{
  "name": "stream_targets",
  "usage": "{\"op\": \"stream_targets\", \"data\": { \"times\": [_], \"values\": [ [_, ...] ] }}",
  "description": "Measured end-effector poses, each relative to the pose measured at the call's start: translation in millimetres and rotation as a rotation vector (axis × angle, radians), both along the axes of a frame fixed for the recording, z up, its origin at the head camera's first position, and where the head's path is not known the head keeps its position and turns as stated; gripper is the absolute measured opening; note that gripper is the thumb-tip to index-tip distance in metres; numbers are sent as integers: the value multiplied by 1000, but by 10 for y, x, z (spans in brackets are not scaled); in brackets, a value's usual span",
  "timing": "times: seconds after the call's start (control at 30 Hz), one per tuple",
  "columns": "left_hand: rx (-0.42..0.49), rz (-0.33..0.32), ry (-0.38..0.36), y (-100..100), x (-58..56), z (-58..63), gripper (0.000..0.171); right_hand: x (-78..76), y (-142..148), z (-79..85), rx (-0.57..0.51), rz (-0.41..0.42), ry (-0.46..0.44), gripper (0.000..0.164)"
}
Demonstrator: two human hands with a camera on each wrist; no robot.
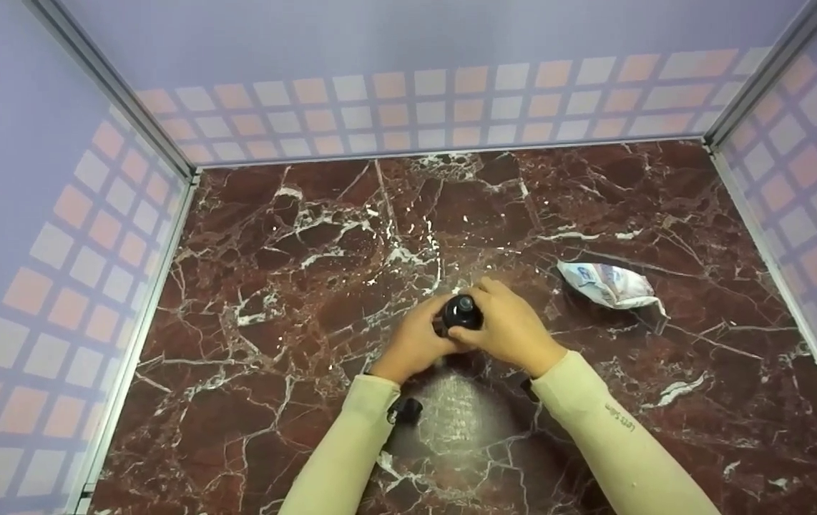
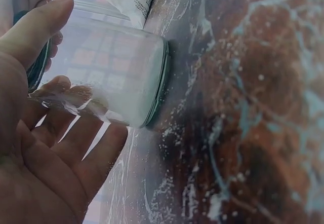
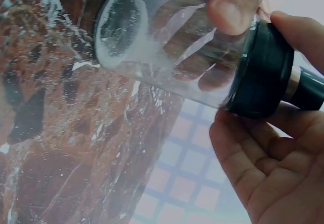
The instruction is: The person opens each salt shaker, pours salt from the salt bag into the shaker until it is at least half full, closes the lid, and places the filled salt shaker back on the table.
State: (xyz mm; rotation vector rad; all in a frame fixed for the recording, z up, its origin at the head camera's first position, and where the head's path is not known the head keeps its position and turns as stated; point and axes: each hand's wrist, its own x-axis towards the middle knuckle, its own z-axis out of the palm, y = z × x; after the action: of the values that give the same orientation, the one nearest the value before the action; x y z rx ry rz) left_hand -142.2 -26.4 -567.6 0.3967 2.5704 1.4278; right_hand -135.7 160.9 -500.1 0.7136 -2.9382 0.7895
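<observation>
A clear glass jar (image 3: 172, 46) with a black lid (image 3: 260, 69) stands upright between the two hands. White powder or fine grains show around its bottom. My left hand (image 1: 414, 342) grips the glass body, thumb on one side and fingers round the other. On the lid, my right hand (image 1: 512, 325) has its thumb and fingers curled at the rim, below a knob-like top. From above, mostly the lid is seen and the hands hide the glass. In the left wrist view the jar's base is at the tabletop; whether it touches cannot be told.
A crumpled white packet (image 1: 609, 282) with blue print lies to the right of the hands. Small white specks are scattered over the dark red marbled tabletop (image 1: 294, 429). Panels with pink and white squares (image 1: 390, 107) enclose the back and both sides.
</observation>
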Motion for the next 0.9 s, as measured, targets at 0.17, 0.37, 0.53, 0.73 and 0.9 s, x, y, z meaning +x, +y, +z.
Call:
{"op": "stream_targets", "data": {
  "times": [0.17, 0.37, 0.53, 0.73, 0.9],
  "values": [
    [26, 14, -10, -9, 19, -7, 74, 5, -19, -5, -32, 7, -42, 60],
    [16, 19, 4, 11, 23, 20, 74, -12, 1, -15, -67, 10, -63, 59],
    [-20, -11, 18, 2, -2, 31, 74, -19, 0, -24, -60, 22, -54, 58],
    [-47, -9, 23, -17, -54, 79, 76, -87, 4, 10, -48, 28, -59, 61],
    [-58, -3, -11, 33, -15, 65, 77, -63, 92, -26, -60, 44, -85, 69]
  ]
}}
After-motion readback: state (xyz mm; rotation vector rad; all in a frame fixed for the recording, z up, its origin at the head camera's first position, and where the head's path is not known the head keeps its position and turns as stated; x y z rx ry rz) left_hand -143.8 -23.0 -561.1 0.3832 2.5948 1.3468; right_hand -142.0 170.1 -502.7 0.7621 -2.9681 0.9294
